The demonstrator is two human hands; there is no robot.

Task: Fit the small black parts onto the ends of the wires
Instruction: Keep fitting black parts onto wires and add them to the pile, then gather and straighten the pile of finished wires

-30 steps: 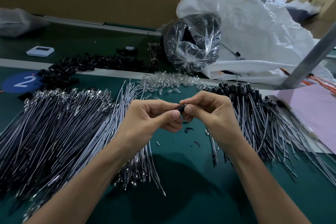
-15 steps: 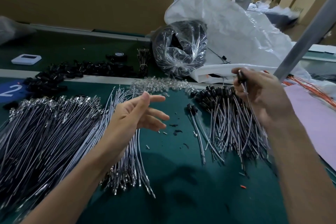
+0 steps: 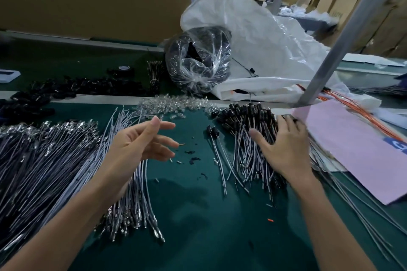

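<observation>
Head: right hand [image 3: 286, 152] fingers [image 3: 285, 124] spread on capped wires [image 3: 244, 116], left hand [image 3: 141, 143] apart.

So the mat [image 3: 198, 226] is done in dark teal-green. On it, wires [image 3: 44, 160] are coloured grey-white, small parts [image 3: 246, 111] black, sheet [image 3: 352, 154] pink, cables [image 3: 361, 113] orange.

Bare wires [image 3: 50, 160] L — capped wires [image 3: 244, 154] R
</observation>
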